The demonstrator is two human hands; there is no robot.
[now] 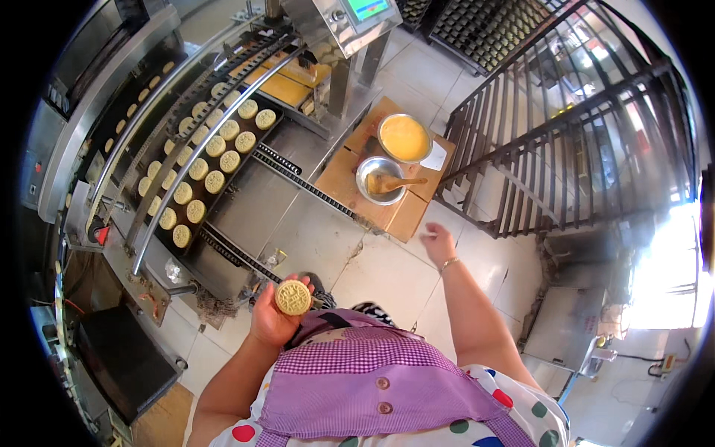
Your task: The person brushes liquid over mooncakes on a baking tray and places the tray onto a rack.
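My left hand [273, 319] holds a round, pale-yellow pressed pastry [293, 297] with a raised pattern on top. My right hand [438, 240] is in mid-air with loosely bent fingers, holding nothing, near a cardboard-covered stand [335, 175]. On that stand are a metal bowl of orange liquid [404, 136] and a second metal bowl [370, 167] with a wooden-handled tool [402, 181] in it. Left of these, rows of similar pastries [214, 181] lie on a dark tray within a conveyor machine.
The conveyor machine's curved steel rail [143, 246] runs along my left, with a control screen [366, 6] at the top. A tall dark metal rack [521, 164] stands on the right. Tiled floor [372, 276] shows before me, and a dark board [123, 357] lies low at left.
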